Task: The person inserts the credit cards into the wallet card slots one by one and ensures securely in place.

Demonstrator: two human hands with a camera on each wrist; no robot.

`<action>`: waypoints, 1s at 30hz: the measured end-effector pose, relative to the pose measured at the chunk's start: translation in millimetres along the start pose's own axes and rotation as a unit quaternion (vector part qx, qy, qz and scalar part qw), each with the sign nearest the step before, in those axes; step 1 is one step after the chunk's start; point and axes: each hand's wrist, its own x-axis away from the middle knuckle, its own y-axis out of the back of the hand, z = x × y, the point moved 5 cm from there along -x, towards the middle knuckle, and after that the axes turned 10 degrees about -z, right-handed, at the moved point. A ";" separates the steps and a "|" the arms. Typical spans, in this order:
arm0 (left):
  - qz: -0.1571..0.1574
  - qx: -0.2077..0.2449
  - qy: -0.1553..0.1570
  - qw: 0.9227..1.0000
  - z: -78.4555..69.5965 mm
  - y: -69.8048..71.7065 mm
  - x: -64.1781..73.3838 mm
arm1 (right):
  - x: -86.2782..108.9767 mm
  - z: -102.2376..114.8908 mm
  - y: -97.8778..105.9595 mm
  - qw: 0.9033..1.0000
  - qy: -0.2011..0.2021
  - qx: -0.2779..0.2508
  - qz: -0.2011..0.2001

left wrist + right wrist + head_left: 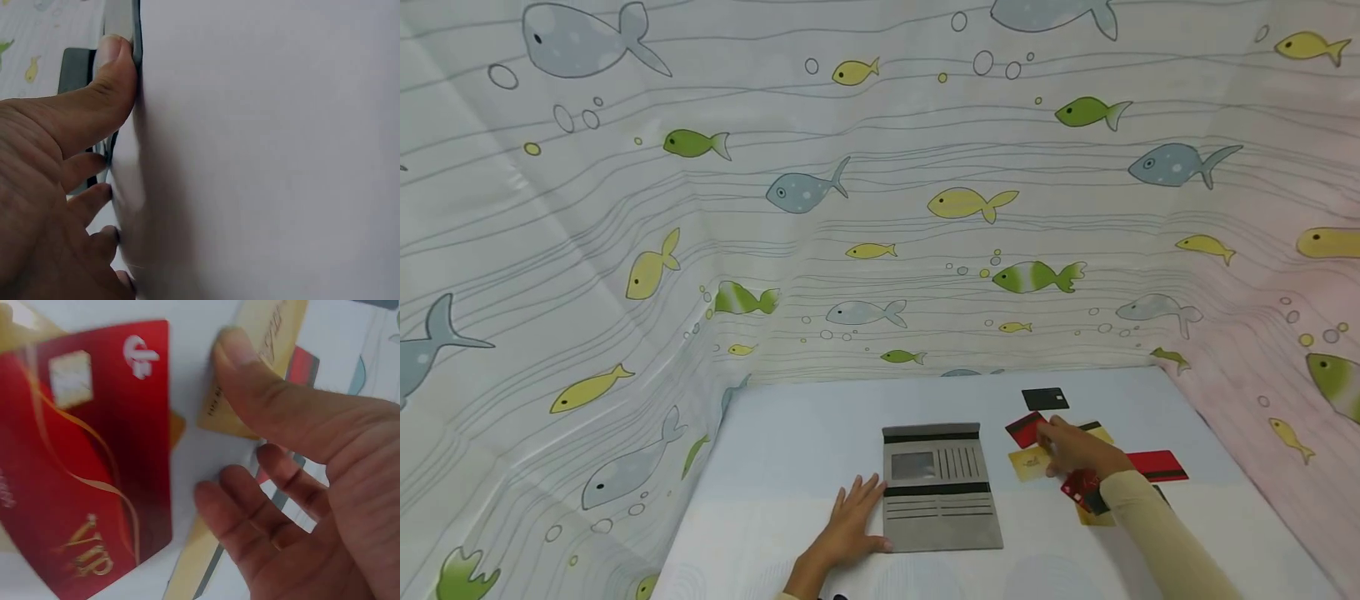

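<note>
A grey wallet or card holder (936, 502) lies unfolded flat, showing a clear window and several slots. My left hand (848, 527) rests at its left side, fingers spread and fairly straight, the thumb at the near left corner. In the left wrist view, that thumb (103, 103) lies along the wallet's edge. My right hand (1078, 450) is over the scattered cards, fingers bent loosely and apart from the thumb. Its thumb tip overlaps a gold card (275, 337) in the right wrist view. A red VIP card (119, 444) shows large beside the fingers; nothing sits between thumb and fingers.
Around the right hand lie a black card (1045, 399), a red card with a dark stripe (1024, 428), another red card (1157, 465) and several more, some overlapping. The white table (820, 425) meets a fish-patterned cloth (880, 283) behind and at the sides.
</note>
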 end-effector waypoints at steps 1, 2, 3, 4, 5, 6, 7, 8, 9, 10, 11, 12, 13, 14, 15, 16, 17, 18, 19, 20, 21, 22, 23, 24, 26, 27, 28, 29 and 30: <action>0.000 0.000 0.002 1.000 0.6 -0.7 0.3 | -0.2 0.9 0.3 1.000 -0.005 0.003 0.006; 0.000 0.002 0.002 1.000 0.7 -1.1 0.7 | -0.8 1.5 0.1 1.000 -0.006 0.005 0.012; -0.001 0.003 0.002 1.000 0.9 -1.5 1.1 | -1.5 2.2 -0.4 1.000 -0.006 0.008 0.017; 0.000 0.002 0.004 1.000 1.7 -2.1 1.2 | -2.2 2.1 -1.0 1.000 -0.010 0.010 0.022; 0.000 0.001 0.005 1.000 2.0 -2.2 1.2 | -3.2 1.8 -1.7 1.000 -0.009 0.012 0.024; 0.001 0.001 0.006 1.000 2.4 -2.4 0.9 | -4.0 1.7 -2.1 1.000 -0.009 0.011 0.024; 0.001 0.000 0.007 1.000 2.9 -2.5 0.1 | -4.8 1.5 -2.1 1.000 -0.006 0.006 0.024; 0.002 -0.001 0.007 1.000 2.9 -2.5 -0.7 | -5.7 0.9 -2.2 1.000 -0.007 0.000 0.021; 0.002 -0.002 0.006 1.000 2.9 -2.3 -1.6 | -6.5 0.0 -2.2 1.000 -0.009 -0.006 0.015; 0.003 -0.001 0.006 1.000 2.9 -2.1 -2.8 | -7.2 -1.7 -2.3 1.000 -0.012 -0.011 0.006; 0.003 0.000 0.005 1.000 2.3 -1.5 -3.8 | -7.8 -3.0 -2.2 1.000 -0.008 -0.018 -0.004; 0.004 0.000 0.003 1.000 2.1 -1.3 -4.5 | -7.9 -4.0 -2.5 1.000 -0.002 -0.026 -0.013; 0.005 -0.002 0.000 1.000 2.3 -1.6 -5.1 | -7.7 -6.0 -3.1 0.999 0.002 -0.031 -0.023; 0.007 -0.004 -0.002 1.000 2.3 -1.7 -5.2 | -7.2 -8.3 -4.0 0.999 0.002 -0.033 -0.033; 0.009 -0.003 -0.003 1.000 2.2 -1.6 -5.3 | -6.3 -10.7 -4.8 0.998 0.008 -0.036 -0.042; 0.012 -0.003 -0.003 1.000 2.7 -1.9 -5.3 | -4.9 -13.3 -5.8 0.998 0.010 -0.042 -0.050; 0.013 -0.004 -0.004 1.000 2.8 -2.1 -5.2 | -3.2 -15.8 -6.6 0.997 0.006 -0.055 -0.054; 0.014 -0.003 -0.004 1.000 3.3 -2.5 -5.2 | -1.3 -18.2 -7.3 0.996 0.003 -0.069 -0.058; 0.014 -0.003 -0.005 1.000 3.7 -2.7 -5.3 | 0.8 -20.8 -7.6 0.995 -0.006 -0.083 -0.060; 0.015 0.000 -0.005 1.000 3.7 -2.7 -5.3 | 3.1 -22.1 -7.4 0.993 -0.007 -0.100 -0.062; 0.014 0.004 -0.005 1.000 3.9 -2.7 -5.5 | 5.1 -23.3 -7.0 0.991 -0.013 -0.119 -0.063; 0.014 0.007 -0.005 1.000 4.2 -2.9 -5.6 | 7.2 -24.1 -6.5 0.989 -0.017 -0.137 -0.062; 0.014 0.009 -0.005 1.000 4.3 -2.9 -5.7 | 9.1 -24.4 -5.5 0.986 -0.018 -0.155 -0.061; 0.014 0.011 -0.003 1.000 4.8 -3.0 -5.8 | 11.0 -24.2 -4.0 0.984 -0.015 -0.166 -0.062; 0.013 0.011 -0.003 1.000 5.6 -3.2 -6.1 | 13.3 -24.7 -1.6 0.981 -0.012 -0.184 -0.065; 0.012 0.012 -0.002 1.000 5.7 -3.0 -6.1 | 14.0 -25.2 -0.7 0.979 -0.014 -0.192 -0.067; 0.011 0.013 -0.002 1.000 6.0 -2.9 -6.1 | 14.8 -25.2 0.3 0.978 -0.010 -0.198 -0.069; 0.008 0.013 -0.003 1.000 6.4 -2.8 -6.2 | 15.1 -25.5 0.8 0.976 -0.013 -0.205 -0.074; 0.006 0.013 -0.003 1.000 6.4 -2.4 -6.3 | 15.4 -25.3 1.2 0.974 -0.015 -0.212 -0.079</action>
